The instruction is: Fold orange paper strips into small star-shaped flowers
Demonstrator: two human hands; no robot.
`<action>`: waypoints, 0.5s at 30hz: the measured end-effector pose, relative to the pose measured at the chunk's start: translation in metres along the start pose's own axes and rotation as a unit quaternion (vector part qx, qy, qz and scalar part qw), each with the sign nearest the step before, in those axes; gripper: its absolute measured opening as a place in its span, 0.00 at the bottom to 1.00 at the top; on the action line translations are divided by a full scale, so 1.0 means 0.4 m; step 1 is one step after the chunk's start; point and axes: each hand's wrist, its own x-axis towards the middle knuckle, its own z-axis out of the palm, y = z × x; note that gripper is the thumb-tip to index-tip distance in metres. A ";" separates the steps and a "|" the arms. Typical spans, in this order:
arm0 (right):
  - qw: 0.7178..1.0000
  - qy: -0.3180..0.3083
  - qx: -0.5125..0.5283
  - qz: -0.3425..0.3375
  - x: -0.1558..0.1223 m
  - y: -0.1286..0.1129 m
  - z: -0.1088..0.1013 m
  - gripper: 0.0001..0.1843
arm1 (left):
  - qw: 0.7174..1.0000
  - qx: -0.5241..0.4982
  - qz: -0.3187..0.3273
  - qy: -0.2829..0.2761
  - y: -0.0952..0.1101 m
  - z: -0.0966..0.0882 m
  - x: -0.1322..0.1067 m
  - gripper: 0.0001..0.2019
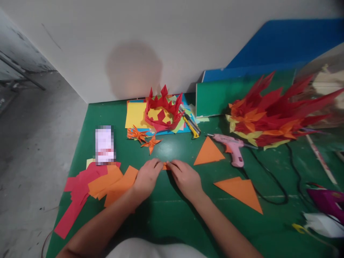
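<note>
Between my two hands lies a small folded strip of orange paper [166, 166] on the green table. My left hand [148, 175] is closed on its left end, the fingertips pressed down. From the other side my right hand [187, 176] pinches the same piece; the fingers hide most of it. Loose orange paper strips [106, 181] lie left of my left hand, beside red paper strips [73, 211]. Just beyond my hands are folded orange paper flowers [152, 144]. Right of my right hand rest two orange folded triangles, a nearer one [242, 191] and a farther one [209, 153].
A red paper crown [176, 122] stands on coloured sheets near a yellow utility knife [192, 127]. The pink glue gun [233, 147] trails a black cord. Behind it rises a large red and orange paper piece [268, 122]. A blurred-out rectangle [104, 145] lies left.
</note>
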 end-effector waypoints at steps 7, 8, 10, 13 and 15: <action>0.999 -0.027 0.041 0.010 -0.015 0.000 0.002 0.18 | 0.997 0.072 0.034 -0.003 0.000 0.003 -0.001 0.12; 0.999 -0.027 0.042 0.007 -0.014 0.000 0.003 0.18 | 0.997 0.073 0.039 -0.003 0.000 0.004 -0.001 0.12; 0.999 -0.027 0.039 -0.002 -0.014 -0.002 0.002 0.17 | 0.996 0.078 0.047 0.001 0.001 0.005 -0.002 0.11; 0.999 -0.029 0.040 -0.011 -0.012 -0.002 0.000 0.17 | 0.995 0.089 0.044 0.006 0.004 0.011 -0.003 0.11; 0.998 -0.030 0.047 -0.011 -0.011 0.000 -0.002 0.18 | 0.995 0.092 0.037 0.007 0.005 0.017 -0.004 0.11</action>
